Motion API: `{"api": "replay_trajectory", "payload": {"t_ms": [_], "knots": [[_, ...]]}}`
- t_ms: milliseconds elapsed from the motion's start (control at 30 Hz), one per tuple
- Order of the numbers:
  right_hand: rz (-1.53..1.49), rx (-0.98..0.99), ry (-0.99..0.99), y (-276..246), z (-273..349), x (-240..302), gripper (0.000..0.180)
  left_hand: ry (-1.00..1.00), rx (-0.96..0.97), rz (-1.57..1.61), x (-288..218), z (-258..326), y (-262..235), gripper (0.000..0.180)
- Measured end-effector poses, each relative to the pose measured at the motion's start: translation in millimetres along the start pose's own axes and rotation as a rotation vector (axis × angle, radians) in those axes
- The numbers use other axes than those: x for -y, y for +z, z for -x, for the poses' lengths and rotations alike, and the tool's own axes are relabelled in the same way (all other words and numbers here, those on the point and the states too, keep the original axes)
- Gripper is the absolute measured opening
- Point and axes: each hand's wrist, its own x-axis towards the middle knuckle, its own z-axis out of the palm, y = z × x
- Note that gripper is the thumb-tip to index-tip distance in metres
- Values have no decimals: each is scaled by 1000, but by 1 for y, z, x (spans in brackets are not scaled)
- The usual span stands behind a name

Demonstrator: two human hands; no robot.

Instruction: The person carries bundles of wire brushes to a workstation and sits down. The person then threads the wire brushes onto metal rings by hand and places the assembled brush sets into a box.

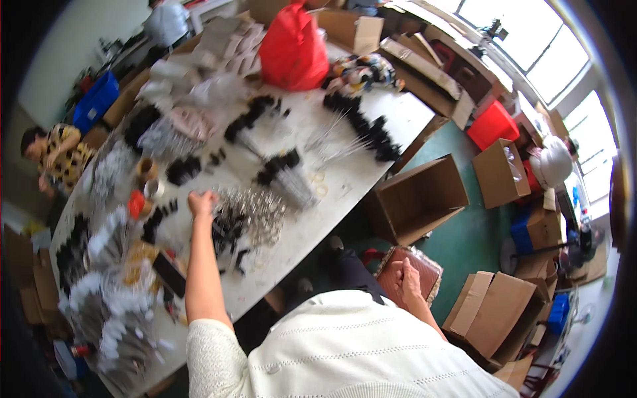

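Observation:
My left hand (202, 201) reaches over the white table (332, 229), beside a heap of small silvery metal parts (255, 215) and black pieces (229, 229). Its fingers look curled together; anything between them is too small to make out. Low on the right, my right hand (407, 281) hangs over a brown padded stool seat (424, 268), fingers partly stretched and apart, and nothing shows in it. Beyond the heap lie bundles of thin wire-like rods with black ends (292, 182). A dark phone-like slab (169, 274) rests left of my forearm.
A red bag (292, 50) stands at the table's far side. White bristly bundles (93, 298) cover the left part. An open cardboard box (421, 199) sits by the right table edge, another carton (491, 312) nearer me. Another person (63, 149) works at the far left.

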Motion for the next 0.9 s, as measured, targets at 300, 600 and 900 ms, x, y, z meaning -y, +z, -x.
{"api": "replay_trajectory", "payload": {"t_ms": [300, 600, 900], "knots": [[-140, -130, 15, -22, -148, 69, 52, -436, -276, -1113, 75, -44, -47, 38], [-269, 0, 211, -14, -280, 163, 50, 393, 272, -277, -318, 22, 171, 43], [-305, -57, 286, -32, -325, 115, 42, 167, 913, 286, -425, 168, 394, 75]]}}
